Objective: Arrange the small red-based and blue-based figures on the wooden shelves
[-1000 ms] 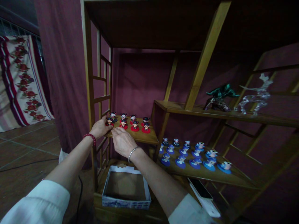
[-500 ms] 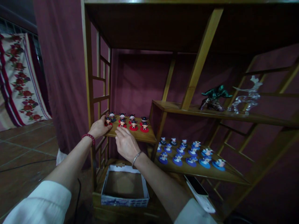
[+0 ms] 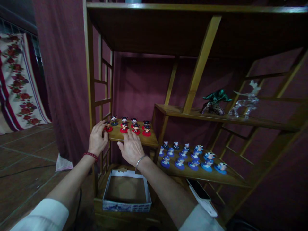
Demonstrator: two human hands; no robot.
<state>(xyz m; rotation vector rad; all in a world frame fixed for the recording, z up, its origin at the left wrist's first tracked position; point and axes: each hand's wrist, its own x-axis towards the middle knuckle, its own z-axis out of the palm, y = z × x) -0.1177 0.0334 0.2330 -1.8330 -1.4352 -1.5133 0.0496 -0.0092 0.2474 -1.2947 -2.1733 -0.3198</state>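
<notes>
My left hand (image 3: 97, 140) is at the left end of the small upper shelf (image 3: 116, 135), fingers stretched beside a black-haired figurine on a red base (image 3: 108, 127). Its thumb is apart from the fingers, with nothing gripped; whether a fingertip touches the figurine is unclear. At the shelf's front edge lies my right hand (image 3: 132, 150), fingers extended and thumb spread, just below the front figurines (image 3: 136, 129). Two rows of these small dolls stand upright there. The back-left doll (image 3: 114, 120) has a dark base.
An open cardboard box (image 3: 127, 207) sits below my hands. Purple and blue figurines (image 3: 180, 163) fill the lower right shelf, with a phone (image 3: 199, 189) on a white object beneath. A dark green figure (image 3: 215, 102) and a clear deer (image 3: 246, 101) stand higher up.
My left hand has drawn back slightly from the front-left figurine, its thumb moving off the base. My right hand's fingers have spread at the shelf edge. The view has shifted a little.
</notes>
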